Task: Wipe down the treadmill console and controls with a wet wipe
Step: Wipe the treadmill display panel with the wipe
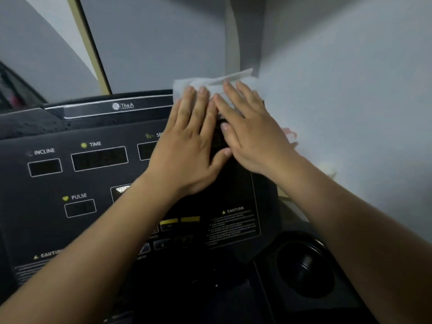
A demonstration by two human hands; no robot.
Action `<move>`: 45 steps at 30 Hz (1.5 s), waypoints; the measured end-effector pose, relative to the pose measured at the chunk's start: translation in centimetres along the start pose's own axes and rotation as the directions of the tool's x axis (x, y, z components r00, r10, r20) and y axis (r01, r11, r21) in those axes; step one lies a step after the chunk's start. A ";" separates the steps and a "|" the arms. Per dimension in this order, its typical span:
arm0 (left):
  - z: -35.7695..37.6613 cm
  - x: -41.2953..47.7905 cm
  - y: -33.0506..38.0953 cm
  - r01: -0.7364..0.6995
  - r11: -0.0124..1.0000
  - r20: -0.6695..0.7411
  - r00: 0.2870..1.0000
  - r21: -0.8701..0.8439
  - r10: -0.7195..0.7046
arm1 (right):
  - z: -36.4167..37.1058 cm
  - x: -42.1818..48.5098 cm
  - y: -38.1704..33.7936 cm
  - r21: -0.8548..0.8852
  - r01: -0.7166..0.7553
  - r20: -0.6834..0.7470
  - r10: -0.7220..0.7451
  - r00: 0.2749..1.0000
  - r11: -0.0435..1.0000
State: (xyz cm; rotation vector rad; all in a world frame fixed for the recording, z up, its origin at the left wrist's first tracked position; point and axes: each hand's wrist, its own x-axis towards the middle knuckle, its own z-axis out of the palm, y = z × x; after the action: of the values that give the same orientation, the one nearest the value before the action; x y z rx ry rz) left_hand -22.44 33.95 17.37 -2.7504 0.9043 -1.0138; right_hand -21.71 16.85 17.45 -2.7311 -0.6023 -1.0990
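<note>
The white wet wipe (205, 83) lay draped over the top edge of the black treadmill console (46, 206), toward its right end, pinned under the fingertips of both hands. The left hand (187, 146) and the right hand (252, 136) lay side by side, each grip apart with fingers straight and flat, pressing on the wipe rather than curling round it. The TIME window (100, 159) sat to their left, and a round cup holder (304, 265) lay at the lower right.
</note>
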 end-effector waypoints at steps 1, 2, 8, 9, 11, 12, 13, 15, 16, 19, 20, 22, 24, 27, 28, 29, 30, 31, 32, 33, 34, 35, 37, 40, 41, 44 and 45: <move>-0.1 -0.5 -0.2 0.000 1.000 -0.001 1.000 -0.009 0.000 | 0.0 -0.2 -0.4 -0.003 0.009 0.010 -0.009 1.000 1.000; -0.2 -1.0 -0.6 -0.002 1.000 -0.006 1.000 -0.015 0.002 | 0.0 -0.3 -1.0 -0.003 0.012 0.022 -0.012 1.000 1.000; -1.1 -4.4 -4.7 0.020 1.000 -0.056 0.998 -0.016 -0.021 | 1.0 0.7 -6.1 -0.021 0.020 0.055 -0.019 0.998 1.000; -1.3 -5.0 -5.6 0.031 0.999 -0.062 0.998 -0.019 -0.032 | 1.3 1.1 -7.2 -0.026 0.031 0.054 -0.029 0.998 0.999; -1.7 -6.3 -7.4 0.056 0.998 -0.075 0.996 -0.021 -0.057 | 1.8 2.0 -9.3 -0.022 0.045 0.056 -0.044 0.997 0.999; -2.0 -7.0 -8.4 0.073 0.997 -0.082 0.994 -0.020 -0.074 | 2.1 2.5 -10.4 -0.016 0.054 0.059 -0.053 0.997 0.998; -2.2 -7.7 -9.3 0.091 0.996 -0.087 0.992 -0.018 -0.093 | 2.3 3.0 -11.6 -0.013 0.069 0.058 -0.068 0.996 0.998; -2.8 -9.3 -11.3 0.131 0.991 -0.091 0.987 -0.016 -0.132 | 2.9 4.0 -14.0 -0.007 0.106 0.059 -0.105 0.993 0.994; -3.0 -10.1 -12.3 0.151 0.988 -0.090 0.984 -0.015 -0.152 | 3.2 4.6 -15.3 0.001 0.122 0.061 -0.122 0.991 0.993; -3.7 -13.1 -15.3 0.210 0.978 -0.085 0.974 -0.011 -0.210 | 4.2 6.1 -19.4 0.020 0.162 0.062 -0.163 0.985 0.987; -3.9 -14.1 -16.2 0.228 0.974 -0.085 0.970 -0.008 -0.228 | 4.6 6.6 -20.7 0.016 0.178 0.062 -0.179 0.982 0.984; -4.3 -16.0 -18.2 0.261 0.965 -0.094 0.961 -0.006 -0.260 | 5.4 7.5 -23.2 0.002 0.211 0.066 -0.211 0.975 0.977; -4.6 -17.5 -19.9 0.294 0.956 -0.096 0.951 -0.017 -0.294 | 6.0 8.4 -25.4 -0.016 0.248 0.070 -0.246 0.967 0.969; -5.0 -18.8 -20.7 0.352 0.935 -0.080 0.932 -0.046 -0.355 | 6.5 9.3 -27.6 -0.028 0.287 0.067 -0.284 0.956 0.958; -5.0 -19.4 -20.5 0.372 0.926 -0.071 0.924 -0.063 -0.375 | 6.6 9.1 -28.0 -0.028 0.297 0.075 -0.294 0.953 0.955; -4.9 -20.2 -20.0 0.384 0.920 -0.060 0.920 -0.076 -0.388 | 6.9 8.4 -28.2 -0.027 0.306 0.091 -0.302 0.949 0.952; -4.5 -21.3 -19.2 0.389 0.918 -0.045 0.918 -0.083 -0.393 | 7.2 7.3 -28.4 -0.018 0.315 0.110 -0.311 0.944 0.949; -4.1 -22.8 -18.3 0.389 0.917 -0.024 0.920 -0.086 -0.392 | 7.5 5.7 -28.7 0.001 0.321 0.129 -0.319 0.939 0.947; -3.5 -24.7 -17.1 0.381 0.920 0.001 0.924 -0.090 -0.382 | 7.9 3.5 -28.9 0.023 0.325 0.145 -0.324 0.935 0.946; -3.0 -26.7 -15.7 0.363 0.927 0.029 0.932 -0.092 -0.362 | 8.2 0.9 -29.1 0.045 0.326 0.168 -0.329 0.929 0.944; -2.4 -28.8 -14.2 0.341 0.936 0.064 0.940 -0.089 -0.336 | 8.6 -1.9 -29.3 0.069 0.329 0.197 -0.336 0.921 0.942; -1.8 -31.0 -12.6 0.319 0.944 0.106 0.945 -0.084 -0.310 | 8.9 -4.7 -29.4 0.093 0.333 0.235 -0.346 0.909 0.938; -1.1 -34.3 -10.3 0.299 0.951 0.180 0.943 -0.084 -0.281 | 9.2 -8.8 -29.4 0.117 0.360 0.288 -0.378 0.880 0.926; -0.9 -34.2 -10.8 0.265 0.959 0.158 0.956 -0.100 -0.248 | 9.3 -8.3 -28.9 0.095 0.379 0.289 -0.390 0.874 0.920; -1.1 -32.7 -11.8 0.252 0.963 0.124 0.963 -0.099 -0.239 | 9.2 -6.7 -28.8 0.076 0.371 0.274 -0.377 0.885 0.926; -2.3 -26.0 -16.4 0.244 0.968 0.023 0.970 -0.064 -0.243 | 8.1 0.3 -28.0 -0.026 0.309 0.207 -0.298 0.932 0.951; -2.9 -23.6 -17.8 0.255 0.964 0.000 0.967 -0.069 -0.256 | 7.5 2.6 -27.8 -0.049 0.287 0.196 -0.272 0.942 0.957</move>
State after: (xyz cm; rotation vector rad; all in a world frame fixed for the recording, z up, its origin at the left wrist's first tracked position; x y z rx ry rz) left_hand -29.68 62.03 10.83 -2.9812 0.6053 -1.0488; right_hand -26.71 45.02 13.15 -2.9026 -1.0241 -0.9387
